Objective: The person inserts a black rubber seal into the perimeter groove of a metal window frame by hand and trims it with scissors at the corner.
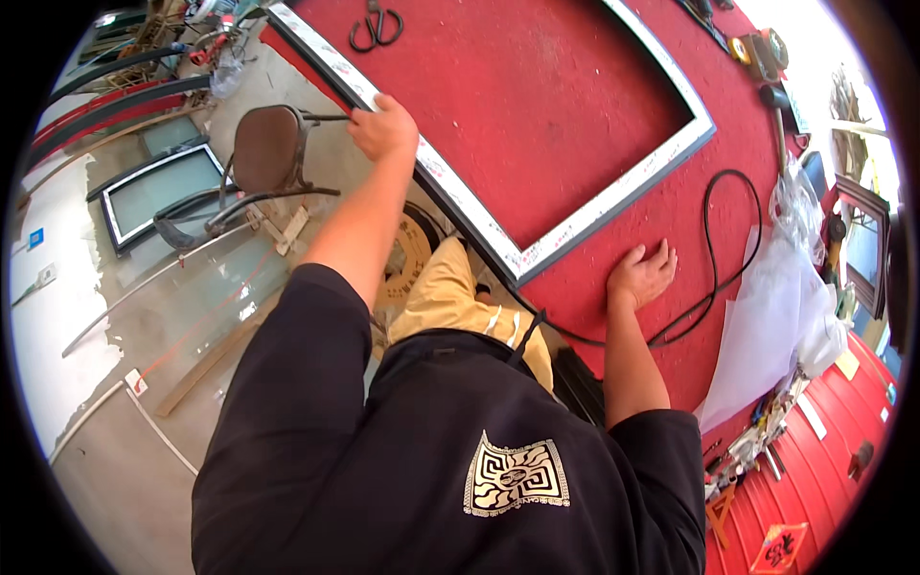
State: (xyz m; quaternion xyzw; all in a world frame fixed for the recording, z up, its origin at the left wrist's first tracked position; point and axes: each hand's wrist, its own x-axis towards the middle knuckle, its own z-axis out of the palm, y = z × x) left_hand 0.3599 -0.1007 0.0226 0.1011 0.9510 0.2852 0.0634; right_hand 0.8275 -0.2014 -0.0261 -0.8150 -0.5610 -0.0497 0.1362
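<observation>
A large window frame [565, 227], white-faced with dark outer edges and rounded corners, lies on a red-covered table [537, 105]. My left hand [385, 129] is closed over the frame's left side, its fingers partly hidden. To the right of the frame's near corner, my right hand [642, 276] lies on the red surface with fingers apart, holding nothing. A thin black cord or rubber strip [711, 287] loops on the table beyond that hand and runs back toward the table's near edge. Black-handled scissors [376, 26] rest inside the frame opening at the far left.
Clear plastic sheeting [767, 316] drapes over the table's right side, near a mallet [774, 101] and tape rolls [774, 48]. A brown chair [268, 149] stands left of the table. Behind it, another framed pane [158, 192] leans by glass sheets.
</observation>
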